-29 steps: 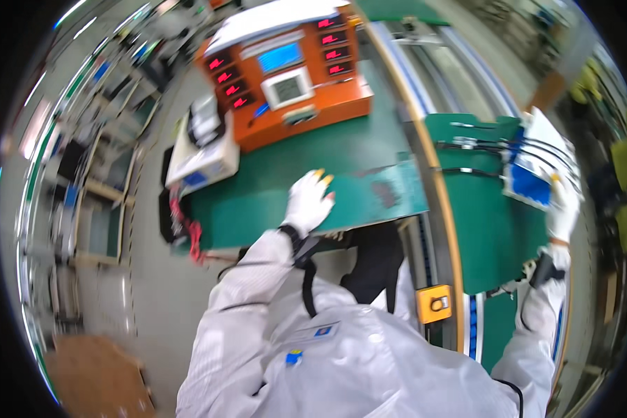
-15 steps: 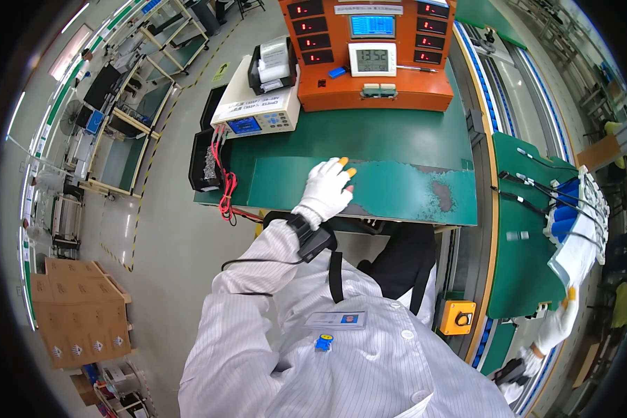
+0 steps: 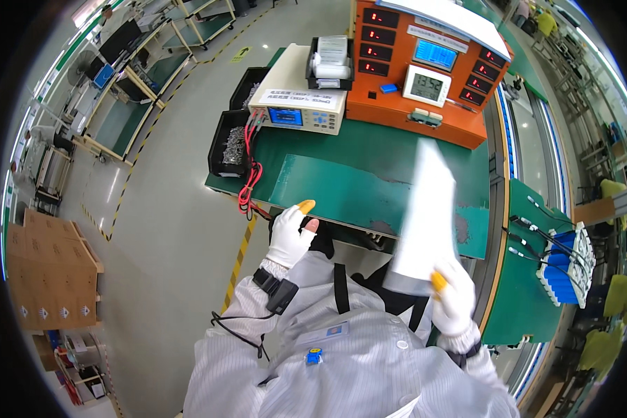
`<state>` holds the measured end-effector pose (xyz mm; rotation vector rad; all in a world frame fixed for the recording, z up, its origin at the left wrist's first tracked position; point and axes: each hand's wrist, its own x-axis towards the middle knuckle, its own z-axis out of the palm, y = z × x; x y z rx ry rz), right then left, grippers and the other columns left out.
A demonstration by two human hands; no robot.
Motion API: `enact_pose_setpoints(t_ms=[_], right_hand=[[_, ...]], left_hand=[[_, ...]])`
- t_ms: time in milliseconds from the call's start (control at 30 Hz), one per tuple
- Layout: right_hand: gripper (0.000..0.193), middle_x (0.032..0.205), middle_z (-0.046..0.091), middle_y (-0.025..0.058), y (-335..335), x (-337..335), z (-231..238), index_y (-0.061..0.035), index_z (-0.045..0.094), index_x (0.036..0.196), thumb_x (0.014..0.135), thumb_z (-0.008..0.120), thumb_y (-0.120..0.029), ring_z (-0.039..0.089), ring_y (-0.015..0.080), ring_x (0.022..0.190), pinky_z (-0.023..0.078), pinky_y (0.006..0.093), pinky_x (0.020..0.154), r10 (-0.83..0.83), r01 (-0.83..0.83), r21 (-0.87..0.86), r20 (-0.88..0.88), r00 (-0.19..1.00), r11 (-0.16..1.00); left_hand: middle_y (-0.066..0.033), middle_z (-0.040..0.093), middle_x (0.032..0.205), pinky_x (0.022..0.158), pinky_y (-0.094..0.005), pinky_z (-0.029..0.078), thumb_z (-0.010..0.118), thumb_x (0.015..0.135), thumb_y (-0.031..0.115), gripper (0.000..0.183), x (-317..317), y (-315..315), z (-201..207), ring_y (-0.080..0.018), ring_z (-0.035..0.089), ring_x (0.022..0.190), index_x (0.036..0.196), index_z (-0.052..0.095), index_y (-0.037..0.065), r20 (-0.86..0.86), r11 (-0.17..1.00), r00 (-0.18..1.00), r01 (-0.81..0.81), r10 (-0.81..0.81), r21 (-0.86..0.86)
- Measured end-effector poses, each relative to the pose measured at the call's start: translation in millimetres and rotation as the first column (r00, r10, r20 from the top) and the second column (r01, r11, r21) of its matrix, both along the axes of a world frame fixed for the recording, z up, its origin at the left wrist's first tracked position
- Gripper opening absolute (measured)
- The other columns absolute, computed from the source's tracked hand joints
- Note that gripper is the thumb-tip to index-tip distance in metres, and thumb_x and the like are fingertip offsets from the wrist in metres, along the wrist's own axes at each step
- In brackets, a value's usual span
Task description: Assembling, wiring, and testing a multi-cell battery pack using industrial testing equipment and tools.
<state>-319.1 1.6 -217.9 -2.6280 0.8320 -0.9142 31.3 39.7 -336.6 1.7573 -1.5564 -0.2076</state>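
Right hand (image 3: 454,298) gripped near end of white sheet (image 3: 426,209), which reached over front edge of table (image 3: 320,150) toward right corner. Left hand (image 3: 290,239) empty, fingers half-curled. One-ended grip likely risked sheet flopping, slipping.

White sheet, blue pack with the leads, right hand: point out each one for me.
White sheet (image 3: 426,209), head view: middle of its blurred face.
Blue pack (image 3: 558,260), head view: its blue side.
Right hand (image 3: 455,298), head view: middle of the white glove.
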Motion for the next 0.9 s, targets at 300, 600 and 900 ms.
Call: enact_pose_setpoints(t_ms=[300, 600, 900], right_hand=[[0.028, 0.121, 0.058, 0.0082, -69, 182, -88, -0.0085, 0.064, 0.105, 0.078, 0.068, -0.016, 0.058, 0.0283, 0.111, 0.05, 0.042, 0.089, 0.276, -0.296, -0.052, -0.24, 0.931, 0.954], [0.037, 0.127, 0.059, 0.0096, -68, 144, -90, -0.0079, 0.065, 0.109, 0.077, 0.073, -0.023, 0.056, 0.0285, 0.116, 0.045, 0.0421, 0.096, 0.177, -0.156, 0.088, -0.335, 0.925, 0.984], [0.044, 0.126, 0.062, 0.0151, -73, 39, -94, -0.0035, 0.064, 0.114, 0.072, 0.076, -0.013, 0.057, 0.0368, 0.119, 0.044, 0.0466, 0.101, -0.081, 0.121, 0.117, -0.3, 0.95, 0.986]], left_hand=[[-0.02, 0.062, 0.121, 0.099, -0.0426, 0.045, 0.067, 0.09, 0.034, 0.052, 33, 36, 14, -0.0377, 0.059, 0.111, 0.127, 0.059, -0.001, -0.034, 0.984, 0.986, -0.165, 0.163, -0.065], [-0.0099, 0.056, 0.137, 0.108, -0.0485, 0.032, 0.078, 0.074, 0.036, 0.062, 45, -4, 17, -0.0279, 0.045, 0.132, 0.129, 0.062, 0.013, 0.467, 0.965, 0.883, -0.083, -0.043, 0.248], [-0.0038, 0.065, 0.12, 0.107, -0.0457, 0.033, 0.075, 0.075, 0.031, 0.034, 66, -7, 0, -0.0229, 0.053, 0.124, 0.104, 0.072, 0.016, 0.563, 0.966, 0.81, 0.019, -0.166, 0.258]])
